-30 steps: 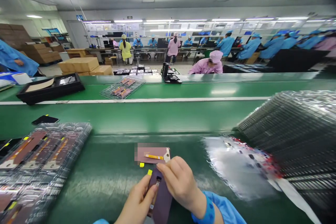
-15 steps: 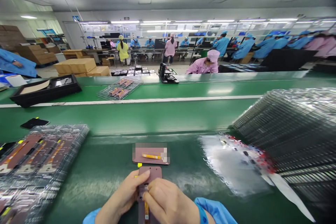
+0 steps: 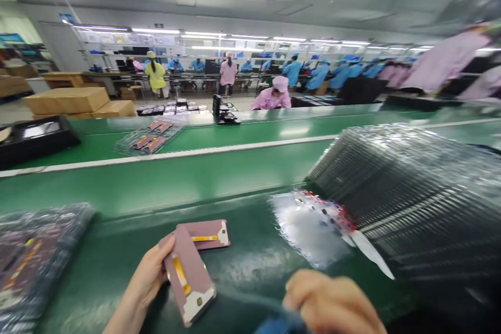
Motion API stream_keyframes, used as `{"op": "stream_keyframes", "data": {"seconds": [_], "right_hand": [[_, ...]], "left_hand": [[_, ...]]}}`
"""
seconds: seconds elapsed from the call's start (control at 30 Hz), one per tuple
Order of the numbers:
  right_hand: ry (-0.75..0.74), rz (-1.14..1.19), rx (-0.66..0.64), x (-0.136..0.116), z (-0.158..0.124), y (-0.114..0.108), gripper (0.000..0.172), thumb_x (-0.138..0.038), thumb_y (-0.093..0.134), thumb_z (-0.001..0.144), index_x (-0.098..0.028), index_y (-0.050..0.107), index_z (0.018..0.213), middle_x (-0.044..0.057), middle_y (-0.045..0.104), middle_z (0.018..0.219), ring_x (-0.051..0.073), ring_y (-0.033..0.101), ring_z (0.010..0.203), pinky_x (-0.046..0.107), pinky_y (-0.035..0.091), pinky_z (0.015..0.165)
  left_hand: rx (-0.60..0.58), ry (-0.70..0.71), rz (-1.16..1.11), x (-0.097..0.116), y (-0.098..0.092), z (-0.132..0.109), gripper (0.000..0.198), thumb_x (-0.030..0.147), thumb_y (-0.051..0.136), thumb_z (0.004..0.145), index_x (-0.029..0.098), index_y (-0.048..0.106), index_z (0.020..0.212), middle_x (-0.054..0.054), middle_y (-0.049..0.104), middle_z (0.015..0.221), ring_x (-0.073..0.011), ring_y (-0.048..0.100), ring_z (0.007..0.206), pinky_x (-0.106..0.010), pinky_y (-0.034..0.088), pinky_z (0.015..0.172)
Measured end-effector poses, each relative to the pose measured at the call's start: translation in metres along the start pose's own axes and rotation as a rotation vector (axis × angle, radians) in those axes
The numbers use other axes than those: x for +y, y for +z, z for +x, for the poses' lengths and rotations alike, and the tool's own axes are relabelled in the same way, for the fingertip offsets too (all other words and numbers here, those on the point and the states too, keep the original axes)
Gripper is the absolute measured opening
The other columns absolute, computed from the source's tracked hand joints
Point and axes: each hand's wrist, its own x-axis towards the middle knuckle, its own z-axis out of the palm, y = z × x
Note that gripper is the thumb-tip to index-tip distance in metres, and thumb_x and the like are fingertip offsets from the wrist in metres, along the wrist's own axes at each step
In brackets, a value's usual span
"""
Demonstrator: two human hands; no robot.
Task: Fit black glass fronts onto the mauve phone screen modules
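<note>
My left hand (image 3: 151, 270) grips a phone screen panel (image 3: 188, 271) by its upper left edge, thumb on top. The panel is tilted, its mauve back up, with an orange flex cable and a pale end piece bearing a small dark square. Behind it a second phone screen panel (image 3: 207, 228) lies on the green bench, partly covered by the first. My right hand (image 3: 332, 300), blurred, is at the lower right with its fingers pinched together. From them a faint, see-through strip of film (image 3: 250, 297) trails toward the held panel.
To the right lie a heap of clear films (image 3: 309, 224) with red and black bits and a tall stack of clear plastic trays (image 3: 410, 182). At left is a tray of panels (image 3: 35, 255). Beyond the bench, another tray (image 3: 151, 135) and a black device (image 3: 225, 110) stand. People work farther back.
My right hand has left the panel and moved right, a film strip trailing from it. The held panel has swung up and left, tilting, beside the second one. The view has turned right.
</note>
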Motion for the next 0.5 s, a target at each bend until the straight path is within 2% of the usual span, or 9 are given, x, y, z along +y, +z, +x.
{"op": "stream_keyframes", "data": {"seconds": [0.07, 0.13, 0.17, 0.2, 0.3, 0.4, 0.5], "right_hand": [[0.145, -0.216, 0.206, 0.021, 0.001, -0.025, 0.013, -0.017, 0.054, 0.095, -0.025, 0.064, 0.098, 0.001, 0.067, 0.079, 0.018, 0.068, 0.074, 0.033, 0.058, 0.071], [0.357, -0.469, 0.306, 0.053, -0.001, -0.052, 0.01, -0.024, 0.058, 0.093, -0.023, 0.065, 0.086, 0.002, 0.066, 0.078, 0.02, 0.066, 0.078, 0.035, 0.055, 0.075], [0.481, -0.565, 0.319, 0.073, -0.003, -0.065, 0.015, -0.031, 0.054, 0.094, -0.023, 0.064, 0.087, 0.002, 0.066, 0.081, 0.02, 0.065, 0.079, 0.035, 0.054, 0.075], [0.54, -0.614, 0.318, 0.093, -0.007, -0.077, 0.02, -0.035, 0.052, 0.095, -0.021, 0.065, 0.09, 0.004, 0.067, 0.084, 0.02, 0.065, 0.078, 0.035, 0.054, 0.072], [0.642, -0.745, 0.316, 0.149, -0.022, -0.105, 0.027, -0.039, 0.05, 0.091, -0.018, 0.067, 0.087, 0.008, 0.069, 0.082, 0.022, 0.063, 0.072, 0.037, 0.051, 0.069], [0.713, -0.885, 0.277, 0.181, -0.036, -0.113, 0.025, -0.038, 0.054, 0.084, -0.018, 0.068, 0.077, 0.011, 0.068, 0.079, 0.026, 0.057, 0.074, 0.042, 0.046, 0.071], [0.737, -0.991, 0.265, 0.186, -0.04, -0.107, 0.022, -0.033, 0.056, 0.082, -0.016, 0.07, 0.084, 0.016, 0.065, 0.09, 0.032, 0.053, 0.086, 0.048, 0.04, 0.077]], "left_hand": [[0.066, 0.017, -0.01, 0.003, -0.004, 0.0, 0.024, 0.026, 0.076, 0.076, 0.014, 0.07, 0.095, -0.004, 0.075, 0.073, -0.0167, 0.068, 0.058, -0.025, 0.056, 0.054], [0.116, 0.042, -0.023, 0.006, -0.009, 0.0, 0.016, 0.02, 0.071, 0.08, 0.015, 0.07, 0.095, -0.004, 0.075, 0.073, -0.0166, 0.068, 0.057, -0.025, 0.057, 0.052], [0.136, 0.056, -0.032, 0.007, -0.011, -0.001, 0.015, 0.018, 0.069, 0.081, 0.016, 0.07, 0.095, -0.003, 0.076, 0.073, -0.0164, 0.068, 0.057, -0.025, 0.058, 0.051], [0.15, 0.071, -0.043, 0.009, -0.012, -0.002, 0.015, 0.016, 0.067, 0.081, 0.017, 0.07, 0.096, -0.002, 0.076, 0.075, -0.0166, 0.069, 0.058, -0.025, 0.058, 0.051], [0.172, 0.116, -0.096, 0.012, -0.012, -0.006, 0.02, 0.01, 0.065, 0.08, 0.019, 0.071, 0.096, -0.001, 0.077, 0.081, -0.0181, 0.072, 0.063, -0.026, 0.061, 0.052], [0.166, 0.143, -0.136, 0.013, -0.009, -0.01, 0.023, 0.009, 0.064, 0.08, 0.018, 0.071, 0.099, -0.002, 0.078, 0.086, -0.0185, 0.073, 0.069, -0.027, 0.064, 0.058], [0.194, 0.162, -0.174, 0.014, -0.004, -0.018, 0.021, 0.007, 0.064, 0.079, 0.015, 0.071, 0.097, -0.004, 0.078, 0.087, -0.0182, 0.073, 0.07, -0.026, 0.064, 0.06]]}}
